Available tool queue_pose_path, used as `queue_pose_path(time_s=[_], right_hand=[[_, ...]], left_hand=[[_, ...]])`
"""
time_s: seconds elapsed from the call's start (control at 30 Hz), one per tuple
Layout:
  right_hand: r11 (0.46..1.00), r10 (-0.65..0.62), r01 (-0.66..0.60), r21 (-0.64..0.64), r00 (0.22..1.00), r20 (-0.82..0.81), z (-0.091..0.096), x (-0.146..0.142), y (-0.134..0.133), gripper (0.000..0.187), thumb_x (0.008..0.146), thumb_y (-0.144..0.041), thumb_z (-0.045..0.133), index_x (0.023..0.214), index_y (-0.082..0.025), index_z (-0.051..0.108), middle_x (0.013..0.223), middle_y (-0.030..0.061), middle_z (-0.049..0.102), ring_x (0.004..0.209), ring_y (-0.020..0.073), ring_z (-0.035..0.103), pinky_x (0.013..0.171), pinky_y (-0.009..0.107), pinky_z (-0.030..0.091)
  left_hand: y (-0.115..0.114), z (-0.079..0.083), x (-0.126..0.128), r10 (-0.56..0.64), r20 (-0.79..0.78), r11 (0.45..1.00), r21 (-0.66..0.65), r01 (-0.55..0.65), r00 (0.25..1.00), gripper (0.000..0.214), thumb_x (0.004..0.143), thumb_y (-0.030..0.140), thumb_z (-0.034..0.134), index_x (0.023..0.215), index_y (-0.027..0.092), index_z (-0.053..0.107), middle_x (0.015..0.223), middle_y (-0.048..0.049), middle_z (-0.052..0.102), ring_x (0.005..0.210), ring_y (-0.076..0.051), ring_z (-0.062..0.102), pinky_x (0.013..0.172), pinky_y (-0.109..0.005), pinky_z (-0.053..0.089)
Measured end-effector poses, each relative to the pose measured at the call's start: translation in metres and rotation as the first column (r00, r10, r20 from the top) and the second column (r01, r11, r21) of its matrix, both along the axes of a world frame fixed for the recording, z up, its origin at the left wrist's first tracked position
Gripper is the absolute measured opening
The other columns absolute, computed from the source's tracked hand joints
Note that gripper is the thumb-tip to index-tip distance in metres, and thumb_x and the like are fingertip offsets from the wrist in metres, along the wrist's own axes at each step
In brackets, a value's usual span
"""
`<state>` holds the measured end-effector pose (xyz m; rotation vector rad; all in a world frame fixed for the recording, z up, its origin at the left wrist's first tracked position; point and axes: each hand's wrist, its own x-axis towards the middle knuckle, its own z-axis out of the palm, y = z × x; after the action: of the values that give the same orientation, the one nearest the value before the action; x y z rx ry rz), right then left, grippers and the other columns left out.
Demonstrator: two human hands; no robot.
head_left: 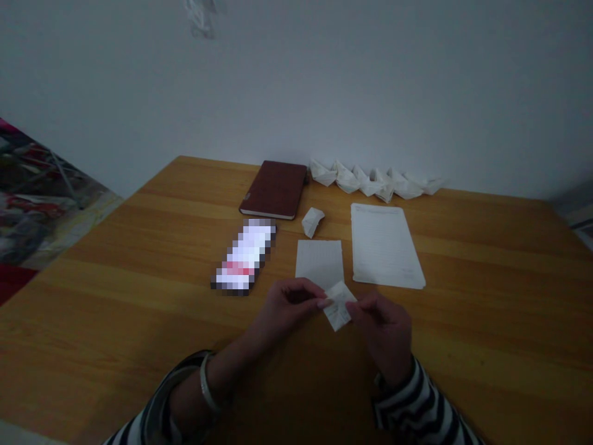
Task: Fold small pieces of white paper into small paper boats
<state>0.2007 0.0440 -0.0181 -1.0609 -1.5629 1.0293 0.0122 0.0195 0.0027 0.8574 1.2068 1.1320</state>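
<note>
Wearing striped sleeves (pixel 419 408), with a pale bangle (pixel 206 386) on the left wrist. Pinching a small folded paper (pixel 340 306) over the near part of the wooden bench (pixel 115 284), clamping its left corner between thumb and fingers of the left hand (pixel 291 303) and its right corner likewise with the right hand (pixel 382 321). Just past it, can see a small loose sheet (pixel 319 262), partly hidden behind the paper; cannot tell whether touching. Off to the left, a lit phone (pixel 245 256), screen blurred; to the right of the sheet, a bigger lined pad (pixel 385 247), just beside it. Farther on, a folded scrap (pixel 312 222). Beyond that, a dark red notebook (pixel 275 190) lying closed and, to its right, a row of folded paper shapes (pixel 347 179) set close together along the far edge. Behind everything, a plain pale wall (pixel 370 80).
</note>
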Motion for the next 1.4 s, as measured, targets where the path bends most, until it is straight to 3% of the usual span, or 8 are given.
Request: queue_pose_path(time_s=[0.23, 0.57, 0.73, 0.8, 0.93, 1.03, 1.17, 1.4], right_hand=[[0.986, 0.008, -0.024, -0.163, 0.995, -0.095, -0.003, -0.007, -0.001, 0.021, 0.083, -0.031, 0.070, 0.068, -0.020, 0.060, 0.059, -0.0015, 0.067, 0.052, 0.0136, 0.064, 0.049, 0.023, 0.053], [0.970, 0.016, -0.044, -0.241, 0.993, -0.120, -0.001, -0.009, -0.002, 0.015, 0.088, -0.034, 0.065, 0.080, -0.022, 0.060, 0.063, -0.0006, 0.071, 0.055, 0.0155, 0.069, 0.051, 0.024, 0.057], [0.990, 0.002, -0.009, -0.139, 0.998, -0.056, -0.004, -0.006, -0.002, 0.016, 0.086, -0.034, 0.067, 0.077, -0.022, 0.062, 0.066, 0.0002, 0.073, 0.060, 0.0170, 0.071, 0.054, 0.025, 0.058], [0.998, -0.005, 0.007, -0.058, 1.000, 0.025, -0.004, -0.003, -0.001, 0.017, 0.087, -0.033, 0.067, 0.074, -0.022, 0.063, 0.066, 0.0001, 0.072, 0.059, 0.0164, 0.070, 0.054, 0.025, 0.057], [0.992, -0.027, 0.005, 0.124, 0.985, 0.173, -0.003, 0.003, 0.001, 0.013, 0.088, -0.030, 0.066, 0.076, -0.023, 0.066, 0.070, -0.0006, 0.073, 0.061, 0.0155, 0.070, 0.056, 0.025, 0.055], [0.981, 0.006, -0.042, 0.188, 0.982, 0.190, -0.001, 0.004, 0.000, 0.008, 0.089, -0.026, 0.065, 0.081, -0.025, 0.066, 0.084, 0.0009, 0.077, 0.071, 0.0169, 0.073, 0.065, 0.028, 0.058], [0.980, 0.038, -0.069, 0.186, 0.986, 0.164, -0.001, 0.000, -0.005, 0.007, 0.089, -0.023, 0.065, 0.082, -0.025, 0.066, 0.095, 0.0022, 0.077, 0.085, 0.0189, 0.074, 0.076, 0.030, 0.059], [0.986, -0.168, 0.168, 0.004, 0.986, 0.011, -0.003, -0.013, -0.013, 0.013, 0.087, -0.027, 0.067, 0.077, -0.022, 0.060, 0.068, -0.0006, 0.070, 0.062, 0.0147, 0.069, 0.057, 0.024, 0.055]], left_hand=[[0.000, -0.002, 0.000, 0.078, -0.098, 0.995, -0.060, -0.084, 0.992, 0.018, 0.066, 0.028, 0.085, 0.067, 0.014, 0.073, 0.069, -0.0054, 0.074, 0.063, -0.015, 0.066, 0.062, -0.025, 0.053], [-0.003, -0.002, 0.008, 0.134, 0.027, 0.986, -0.100, -0.131, 0.991, 0.026, 0.070, 0.031, 0.082, 0.065, 0.013, 0.065, 0.063, -0.0029, 0.071, 0.055, -0.010, 0.062, 0.052, -0.018, 0.045], [-0.003, 0.003, 0.006, 0.129, -0.018, 0.990, -0.053, -0.130, 0.991, 0.023, 0.072, 0.028, 0.081, 0.067, 0.013, 0.064, 0.065, -0.0030, 0.072, 0.059, -0.011, 0.064, 0.056, -0.019, 0.047], [-0.003, 0.002, 0.006, 0.129, 0.015, 0.990, -0.060, -0.128, 0.992, 0.023, 0.071, 0.028, 0.082, 0.083, 0.014, 0.068, 0.063, -0.0008, 0.072, 0.057, -0.011, 0.063, 0.056, -0.019, 0.047], [-0.002, -0.005, 0.006, 0.043, 0.154, 0.992, -0.121, -0.025, 0.987, 0.051, 0.074, 0.029, 0.081, 0.120, 0.016, 0.065, 0.069, -0.0015, 0.075, 0.061, -0.011, 0.065, 0.063, -0.021, 0.049], [-0.003, -0.011, 0.007, -0.025, 0.266, 0.989, -0.136, 0.063, 0.964, 0.032, 0.079, 0.034, 0.076, 0.104, 0.014, 0.075, 0.083, -0.0071, 0.077, 0.073, -0.012, 0.067, 0.070, -0.022, 0.050], [-0.004, -0.013, 0.006, -0.015, 0.236, 0.991, -0.124, 0.045, 0.972, 0.025, 0.083, 0.034, 0.072, 0.099, 0.016, 0.078, 0.085, -0.0076, 0.077, 0.075, -0.013, 0.066, 0.072, -0.023, 0.049], [-0.011, -0.013, 0.018, 0.058, 0.120, 0.995, -0.092, -0.047, 0.991, 0.027, 0.085, 0.039, 0.069, 0.088, 0.015, 0.080, 0.079, -0.0067, 0.075, 0.075, -0.016, 0.064, 0.074, -0.028, 0.048]])
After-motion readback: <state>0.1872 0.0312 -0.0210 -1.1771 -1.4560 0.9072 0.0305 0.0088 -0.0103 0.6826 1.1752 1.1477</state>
